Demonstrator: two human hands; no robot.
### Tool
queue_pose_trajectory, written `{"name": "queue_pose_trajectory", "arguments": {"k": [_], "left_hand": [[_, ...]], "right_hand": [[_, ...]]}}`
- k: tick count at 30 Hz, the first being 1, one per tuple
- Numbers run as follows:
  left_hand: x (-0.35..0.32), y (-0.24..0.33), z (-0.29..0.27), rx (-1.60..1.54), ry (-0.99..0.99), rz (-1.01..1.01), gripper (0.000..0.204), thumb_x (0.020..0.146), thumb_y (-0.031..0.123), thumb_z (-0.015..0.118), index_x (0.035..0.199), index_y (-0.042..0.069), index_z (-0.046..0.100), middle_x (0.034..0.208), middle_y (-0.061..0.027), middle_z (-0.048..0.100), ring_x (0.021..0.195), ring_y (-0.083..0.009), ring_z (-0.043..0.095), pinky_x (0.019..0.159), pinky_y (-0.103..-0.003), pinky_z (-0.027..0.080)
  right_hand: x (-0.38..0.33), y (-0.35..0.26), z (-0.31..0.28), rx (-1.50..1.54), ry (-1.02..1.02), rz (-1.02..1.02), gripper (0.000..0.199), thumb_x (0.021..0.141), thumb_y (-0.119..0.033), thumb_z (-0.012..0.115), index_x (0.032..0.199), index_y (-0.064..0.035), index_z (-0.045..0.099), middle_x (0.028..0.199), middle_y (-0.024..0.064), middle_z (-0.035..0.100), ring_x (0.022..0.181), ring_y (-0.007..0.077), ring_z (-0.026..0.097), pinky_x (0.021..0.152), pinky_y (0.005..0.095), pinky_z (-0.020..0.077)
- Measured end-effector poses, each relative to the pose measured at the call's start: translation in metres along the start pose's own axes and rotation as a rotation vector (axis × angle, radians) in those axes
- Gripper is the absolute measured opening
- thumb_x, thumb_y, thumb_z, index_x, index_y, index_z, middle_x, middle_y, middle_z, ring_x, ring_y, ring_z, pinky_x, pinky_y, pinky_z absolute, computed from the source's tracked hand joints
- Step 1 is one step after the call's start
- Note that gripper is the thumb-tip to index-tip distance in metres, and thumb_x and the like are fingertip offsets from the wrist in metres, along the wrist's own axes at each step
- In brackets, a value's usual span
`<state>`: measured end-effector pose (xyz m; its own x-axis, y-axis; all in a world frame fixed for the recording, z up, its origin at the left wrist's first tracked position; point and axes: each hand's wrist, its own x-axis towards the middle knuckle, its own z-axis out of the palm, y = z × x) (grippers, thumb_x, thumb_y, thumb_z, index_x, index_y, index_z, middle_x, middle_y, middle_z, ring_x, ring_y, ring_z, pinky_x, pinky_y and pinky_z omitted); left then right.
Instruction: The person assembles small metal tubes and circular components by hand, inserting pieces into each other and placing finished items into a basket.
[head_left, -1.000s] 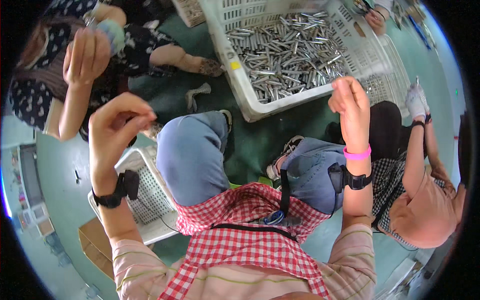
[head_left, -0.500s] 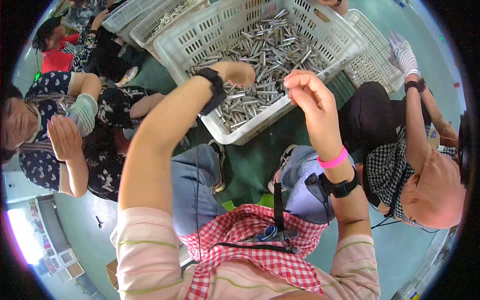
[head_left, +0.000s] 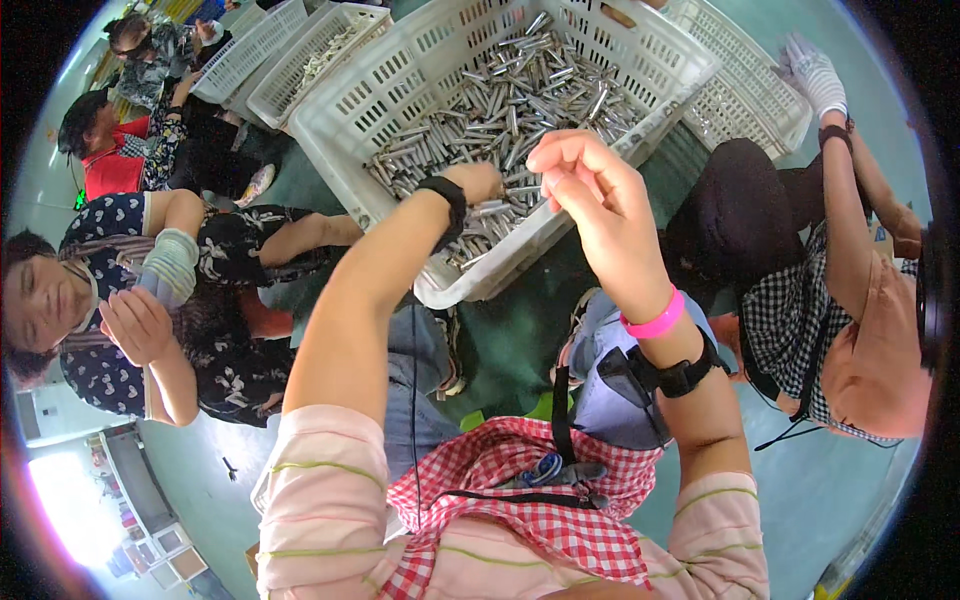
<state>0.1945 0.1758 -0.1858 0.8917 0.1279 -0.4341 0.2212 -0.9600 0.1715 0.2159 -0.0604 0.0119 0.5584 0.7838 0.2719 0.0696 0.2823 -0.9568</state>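
A large white plastic crate point(head_left: 455, 290) stands in front of me, holding many short, shiny metal tubes point(head_left: 520, 90). My left hand point(head_left: 474, 182) is low inside its near part, over the tubes. Its fingers curl downward, closed, and the back of the hand hides what they grip. Above the crate's near right rim is my right hand point(head_left: 600, 185), thumb and fingers bent together near their tips. Anything between them is too small or hidden to name. A pink band point(head_left: 655, 315) circles the right wrist.
Another white crate point(head_left: 745, 85) is at the far right, by a person's gloved hand point(head_left: 820, 82). More crates point(head_left: 262, 50) with pale pieces stand at the far left. A person with a striped glove point(head_left: 172, 262) sits close on my left. Another person point(head_left: 800, 310) is on my right.
My left hand has drawn back a little toward me within the crate. My right hand has shifted slightly left. The view has tilted and shifted a little.
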Motion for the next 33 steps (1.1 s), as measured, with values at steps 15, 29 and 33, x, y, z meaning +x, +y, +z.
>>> {"name": "queue_pose_trajectory", "arguments": {"k": [15,29,33], "left_hand": [[-0.157,-0.005,-0.122,-0.837,0.532,-0.072,0.021,0.087,0.015,0.054,0.099,-0.001,0.059,0.083,-0.0045,0.058,0.07,-0.0122,0.06,0.066,-0.027,0.053],[-0.209,0.025,-0.082,-2.253,0.959,0.132,0.017,0.088,0.009,0.052,0.098,-0.005,0.053,0.089,-0.0104,0.056,0.082,-0.0185,0.058,0.08,-0.03,0.052],[-0.204,0.024,-0.078,-2.42,0.913,0.164,0.017,0.089,0.009,0.051,0.096,-0.006,0.052,0.089,-0.0109,0.055,0.081,-0.0189,0.058,0.079,-0.029,0.053]], "right_hand": [[0.006,0.022,0.012,-0.086,-0.089,0.082,0.008,0.083,-0.004,0.051,0.09,-0.003,0.055,0.072,-0.0044,0.05,0.06,0.0015,0.04,0.052,0.0179,0.0334],[0.022,0.055,0.008,-0.258,0.077,-0.055,0.006,0.083,-0.004,0.053,0.088,-0.0002,0.055,0.076,-0.0001,0.055,0.066,0.0055,0.047,0.061,0.0199,0.0392],[0.031,0.065,0.002,-0.313,0.113,-0.071,0.012,0.082,-0.001,0.053,0.094,-0.001,0.055,0.079,0.0003,0.055,0.069,0.0064,0.048,0.064,0.0209,0.041]]}}
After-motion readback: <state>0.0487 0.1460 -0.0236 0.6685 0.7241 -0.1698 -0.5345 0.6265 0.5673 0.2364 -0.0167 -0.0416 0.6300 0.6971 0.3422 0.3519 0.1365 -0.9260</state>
